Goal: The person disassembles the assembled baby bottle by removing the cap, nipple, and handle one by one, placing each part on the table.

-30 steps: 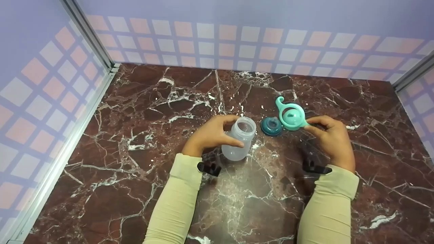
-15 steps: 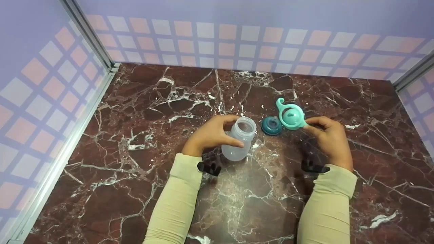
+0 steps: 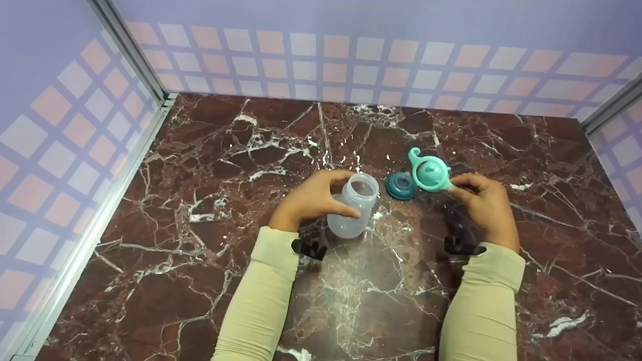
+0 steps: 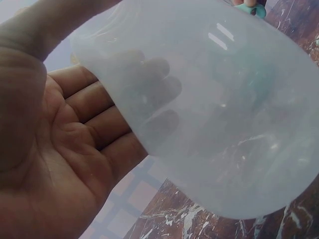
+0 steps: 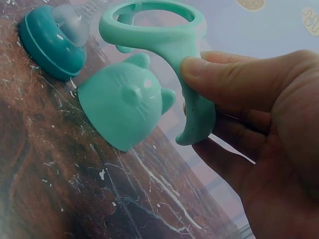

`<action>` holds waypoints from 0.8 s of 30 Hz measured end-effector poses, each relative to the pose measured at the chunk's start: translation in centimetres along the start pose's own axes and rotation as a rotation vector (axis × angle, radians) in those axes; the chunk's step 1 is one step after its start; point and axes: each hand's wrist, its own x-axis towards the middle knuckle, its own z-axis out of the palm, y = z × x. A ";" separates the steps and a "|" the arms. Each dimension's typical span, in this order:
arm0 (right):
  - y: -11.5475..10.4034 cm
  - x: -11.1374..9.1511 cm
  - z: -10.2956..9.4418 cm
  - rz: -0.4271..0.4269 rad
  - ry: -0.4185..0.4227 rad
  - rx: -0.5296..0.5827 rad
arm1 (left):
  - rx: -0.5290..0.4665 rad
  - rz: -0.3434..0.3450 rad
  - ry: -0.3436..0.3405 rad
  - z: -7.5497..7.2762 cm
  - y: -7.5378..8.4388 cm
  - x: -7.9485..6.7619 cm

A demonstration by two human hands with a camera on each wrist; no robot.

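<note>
My left hand [image 3: 316,198] grips a frosted, see-through baby bottle [image 3: 349,220] round its side, thumb in front and fingers behind. The bottle's open mouth tilts up toward the right. Between my right thumb and fingers [image 3: 489,203] is one grip of a mint two-handled ring [image 3: 439,187], the bottle's handle. The other, hooked grip points away to the back. In the right wrist view a mint cat-eared cap [image 5: 122,102] sits on the table below the ring; from the head it shows through the ring's opening. Left of it stands a teal collar with a clear nipple [image 3: 401,186].
The marbled dark red table [image 3: 200,281] carries white veins and specks. A lilac panel with pink and white squares [image 3: 336,70] closes off the back, and another stands along the left with a metal frame [image 3: 105,220]. Each wrist wears a black mount [image 3: 310,249].
The right hand has shifted slightly left, and the handle ring has come down a little toward me over the cap. The left hand and the bottle look still.
</note>
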 end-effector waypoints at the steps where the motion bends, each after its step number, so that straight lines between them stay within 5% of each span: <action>1: 0.0 0.0 0.0 -0.002 -0.001 -0.006 | 0.002 0.005 0.000 0.0 0.0 0.0; 24: 0.8 0.2 0.5 0.077 -0.009 -0.007 | 0.002 0.014 -0.002 0.0 0.1 0.0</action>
